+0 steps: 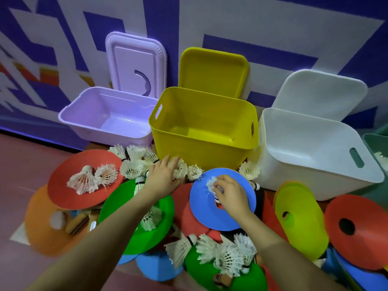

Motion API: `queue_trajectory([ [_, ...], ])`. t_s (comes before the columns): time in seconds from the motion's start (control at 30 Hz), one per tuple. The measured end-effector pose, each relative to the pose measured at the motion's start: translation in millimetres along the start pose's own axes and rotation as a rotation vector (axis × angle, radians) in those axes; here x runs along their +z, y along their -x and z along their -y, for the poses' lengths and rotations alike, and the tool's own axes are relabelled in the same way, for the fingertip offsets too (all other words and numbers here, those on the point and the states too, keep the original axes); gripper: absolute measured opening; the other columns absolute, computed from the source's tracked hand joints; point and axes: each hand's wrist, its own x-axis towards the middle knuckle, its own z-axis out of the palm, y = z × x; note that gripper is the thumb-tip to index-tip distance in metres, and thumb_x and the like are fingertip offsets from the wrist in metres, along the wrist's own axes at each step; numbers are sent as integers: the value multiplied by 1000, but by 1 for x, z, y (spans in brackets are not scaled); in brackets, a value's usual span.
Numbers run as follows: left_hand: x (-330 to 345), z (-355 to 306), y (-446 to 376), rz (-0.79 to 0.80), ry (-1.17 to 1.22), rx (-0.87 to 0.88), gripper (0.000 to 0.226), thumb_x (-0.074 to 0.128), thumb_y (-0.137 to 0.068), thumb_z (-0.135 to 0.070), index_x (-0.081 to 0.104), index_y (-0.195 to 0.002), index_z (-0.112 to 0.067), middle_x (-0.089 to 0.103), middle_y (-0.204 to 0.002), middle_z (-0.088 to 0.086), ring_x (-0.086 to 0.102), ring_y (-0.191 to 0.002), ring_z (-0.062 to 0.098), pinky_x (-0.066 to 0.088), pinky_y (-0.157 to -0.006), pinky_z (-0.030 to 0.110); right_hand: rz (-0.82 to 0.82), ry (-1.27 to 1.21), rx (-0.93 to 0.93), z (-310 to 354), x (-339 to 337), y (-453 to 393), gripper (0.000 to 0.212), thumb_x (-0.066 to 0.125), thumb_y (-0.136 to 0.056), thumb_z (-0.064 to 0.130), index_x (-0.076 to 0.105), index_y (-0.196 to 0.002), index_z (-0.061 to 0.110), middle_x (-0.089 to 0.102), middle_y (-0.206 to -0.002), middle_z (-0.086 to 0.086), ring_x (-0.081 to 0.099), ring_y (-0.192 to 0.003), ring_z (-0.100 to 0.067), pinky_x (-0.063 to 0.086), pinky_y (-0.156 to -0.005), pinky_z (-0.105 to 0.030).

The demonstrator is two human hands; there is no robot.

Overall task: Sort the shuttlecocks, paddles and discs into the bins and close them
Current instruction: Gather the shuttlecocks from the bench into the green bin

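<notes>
Pinching a shuttlecock [212,184] on the blue disc [231,215] with my right hand [230,194]; left hand [162,175], fingers relaxed and spread, touches shuttlecocks before the yellow bin [201,148].

Three open bins sit along the wall – a lilac bin [109,114], a yellow bin [203,127] and a white bin [315,148], each with its lid leaning up behind it. In front is a big messy pile of coloured discs and shuttlecocks on the floor. The left hand [161,175] reaches flat into a cluster of shuttlecocks [136,164] right at the foot of the yellow bin, fingers stretched out. The right hand [228,194] pinches a white shuttlecock [211,183] on top of a blue disc [237,217] – a red disc [84,179] on the left carries a couple more.
</notes>
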Motion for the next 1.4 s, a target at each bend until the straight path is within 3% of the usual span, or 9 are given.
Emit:
queue_trajectory([
  [0.17,8,2,-8,-76,46,44,84,62,-82,-50,18,-148,-23,32,-145,7,38,-128,28,33,-102,44,-186,-120,-77,11,-11,-8,13,59,-91,20,68,-94,12,59,-118,1,55,-104,-18,44,-81,-32],
  [0.33,12,-2,-13,-141,36,12,82,69,-79,-45,29,-144,-17,43,-131,8,47,-118,28,38,-96,41,-178,-159,-65,9,-10,-11,12,60,-91,21,69,-94,12,58,-117,3,55,-103,-15,48,-78,-33],
  [0.43,14,-1,-12,-226,81,35,74,73,-77,-40,42,-136,-8,53,-117,12,56,-103,32,47,-83,43,-169,-175,-47,7,-8,-9,11,60,-91,21,69,-93,14,58,-117,3,55,-101,-15,48,-79,-35],
  [0.63,2,-7,4,-374,128,68,69,47,-83,-55,46,-131,-5,56,-106,12,59,-91,30,50,-75,40,-197,-193,-47,7,-15,-4,10,62,-90,20,69,-91,13,58,-115,3,56,-99,-16,46,-76,-31],
  [0.8,-15,-25,20,-430,125,97,71,42,-85,-58,46,-132,-5,57,-109,11,58,-95,29,48,-78,40,-245,-211,-93,7,-29,5,9,63,-88,20,70,-89,15,59,-114,3,56,-103,-17,47,-82,-36],
  [1.17,-43,-144,56,-538,148,202,65,43,-84,-56,49,-130,-10,59,-105,8,58,-89,29,42,-73,36,-429,-283,-177,-47,-109,74,3,69,-81,10,71,-84,11,63,-110,-1,62,-97,-20,48,-82,-33],
  [1.3,-42,-211,66,-547,161,250,65,41,-85,-57,51,-129,-10,60,-105,7,59,-89,27,43,-73,36,-480,-266,-188,-87,-150,108,3,69,-80,16,70,-83,16,62,-109,2,63,-88,-20,49,-81,-44],
  [1.4,-36,-264,68,-548,158,284,65,41,-84,-57,52,-127,-10,61,-108,8,60,-93,28,44,-75,37,-532,-268,-178,-123,-181,132,3,69,-80,16,70,-83,15,62,-106,3,62,-93,-20,49,-84,-44],
])
